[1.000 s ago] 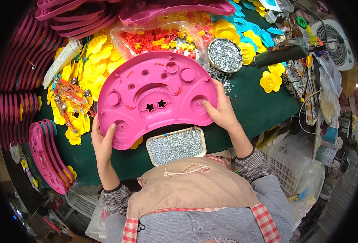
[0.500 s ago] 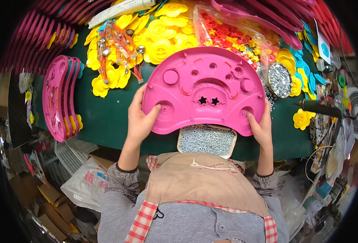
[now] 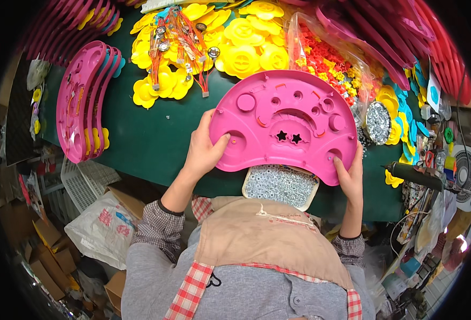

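Observation:
Between my two hands is a pink curved plastic shell (image 3: 262, 152), its moulded inner side facing me, with round recesses and two star-shaped holes. My left hand (image 3: 205, 147) grips its left lobe, the thumb lying over the recess there. At the right lobe my right hand (image 3: 351, 173) holds the edge, thumb on the inner face and fingers behind, mostly hidden. Just under the shell's lower edge sits a white tray (image 3: 245, 193) of small silvery parts, partly covered by the shell.
Yellow flower-shaped pieces (image 3: 243, 32) and wired speaker parts (image 3: 179, 45) lie at the back. A clear bag of red and yellow stars (image 3: 326, 56) is beside them. Stacked pink shells (image 3: 78, 101) stand left. On the right are a silvery dish of screws (image 3: 378, 122) and a dark tool (image 3: 417, 176).
The view has shifted, so the table things appear moved. Within it the shell sits a little further right and tilts slightly, right end lower. Both hands keep their hold.

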A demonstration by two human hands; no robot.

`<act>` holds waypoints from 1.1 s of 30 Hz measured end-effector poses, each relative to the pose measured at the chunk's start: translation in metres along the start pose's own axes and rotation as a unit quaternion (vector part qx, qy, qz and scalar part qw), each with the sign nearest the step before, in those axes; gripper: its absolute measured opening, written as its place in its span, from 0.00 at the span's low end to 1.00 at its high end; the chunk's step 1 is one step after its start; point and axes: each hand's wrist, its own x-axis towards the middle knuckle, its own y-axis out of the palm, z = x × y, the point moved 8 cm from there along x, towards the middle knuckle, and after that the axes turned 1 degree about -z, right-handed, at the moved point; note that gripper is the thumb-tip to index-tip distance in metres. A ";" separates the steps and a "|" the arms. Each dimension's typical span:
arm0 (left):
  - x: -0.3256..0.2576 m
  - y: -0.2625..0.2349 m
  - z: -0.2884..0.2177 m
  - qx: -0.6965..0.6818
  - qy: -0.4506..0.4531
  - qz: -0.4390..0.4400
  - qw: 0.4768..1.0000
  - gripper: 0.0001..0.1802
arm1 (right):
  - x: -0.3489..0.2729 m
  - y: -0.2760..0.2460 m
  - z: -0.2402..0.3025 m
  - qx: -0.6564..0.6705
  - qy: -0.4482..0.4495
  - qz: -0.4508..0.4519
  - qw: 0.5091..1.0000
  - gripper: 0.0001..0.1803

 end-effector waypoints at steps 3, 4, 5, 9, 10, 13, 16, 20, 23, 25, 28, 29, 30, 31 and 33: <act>0.002 0.002 0.000 0.006 0.004 0.009 1.000 0.33 | -0.002 0.002 -0.001 0.003 0.002 -0.002 1.000 0.37; 0.004 0.000 -0.003 0.052 0.043 -0.007 0.998 0.35 | -0.002 -0.001 0.000 -0.004 0.005 -0.003 1.000 0.37; 0.003 -0.006 -0.004 0.097 0.081 -0.024 0.992 0.36 | -0.001 -0.003 0.001 -0.011 0.010 -0.005 1.000 0.37; 0.003 -0.008 -0.038 0.217 0.138 -0.072 0.964 0.45 | 0.009 -0.022 0.016 -0.061 0.036 0.029 0.997 0.33; -0.003 -0.003 -0.064 0.272 0.202 -0.089 0.937 0.42 | 0.012 -0.037 0.012 -0.055 0.100 0.012 0.993 0.28; -0.008 0.049 -0.098 0.321 0.277 0.065 0.903 0.37 | 0.050 -0.068 0.043 -0.108 -0.070 -0.099 0.987 0.19; -0.014 0.106 -0.090 0.334 0.290 0.204 0.874 0.29 | 0.105 -0.049 0.081 -0.176 -0.175 -0.083 0.965 0.14; 0.003 0.126 -0.099 0.344 0.330 0.221 0.851 0.25 | 0.174 -0.019 0.059 -0.398 -0.141 -0.005 0.906 0.16; 0.011 0.125 -0.102 0.317 0.323 0.239 0.859 0.25 | 0.199 -0.008 0.041 -0.418 -0.098 0.079 0.900 0.13; 0.009 0.119 -0.106 0.278 0.316 0.237 0.876 0.23 | 0.204 -0.006 0.039 -0.424 -0.100 0.089 0.895 0.15; 0.015 0.106 -0.106 0.178 0.292 0.206 0.917 0.21 | 0.198 -0.003 0.048 -0.398 -0.184 0.073 0.896 0.17; 0.015 0.099 -0.112 0.174 0.318 0.169 0.916 0.17 | 0.193 -0.002 0.053 -0.382 -0.226 0.063 0.894 0.18; 0.017 0.099 -0.112 0.170 0.316 0.163 0.919 0.16 | 0.193 0.000 0.051 -0.381 -0.215 0.085 0.895 0.18; 0.019 0.098 -0.111 0.167 0.314 0.157 0.921 0.15 | 0.194 0.002 0.050 -0.380 -0.204 0.108 0.896 0.18; 0.022 0.098 -0.111 0.146 0.319 0.147 0.925 0.13 | 0.192 0.000 0.052 -0.396 -0.185 0.124 0.891 0.18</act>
